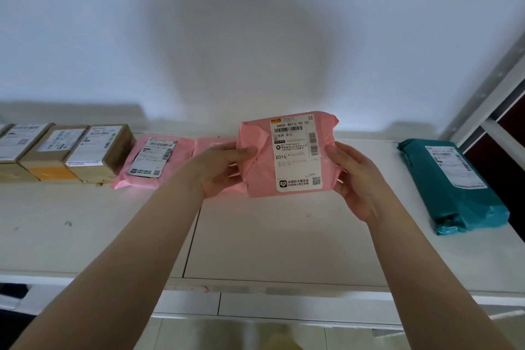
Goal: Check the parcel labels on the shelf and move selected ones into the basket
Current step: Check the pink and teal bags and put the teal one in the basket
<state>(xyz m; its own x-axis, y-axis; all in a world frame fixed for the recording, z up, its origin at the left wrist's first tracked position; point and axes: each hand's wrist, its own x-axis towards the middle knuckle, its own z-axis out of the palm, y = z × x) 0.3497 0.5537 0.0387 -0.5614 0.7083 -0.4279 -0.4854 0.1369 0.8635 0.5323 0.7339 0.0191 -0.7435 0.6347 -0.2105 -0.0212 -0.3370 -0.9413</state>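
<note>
Pink parcel (pixel 287 155): held upright above the shelf (pixel 270 236), label facing the camera, left hand (pixel 224 166) at 9 o'clock, right hand (pixel 356 179) at 3, fingers closed on its edges; best kept steady, thumbs clear of print.

Leftmost box (pixel 17 148) cut by frame edge

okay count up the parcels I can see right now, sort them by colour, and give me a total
Pink parcels: 3 – held parcel, labelled one lying flat, one partly hidden behind the left hand
Brown boxes: 3
Teal parcels: 1
Total: 7
</note>
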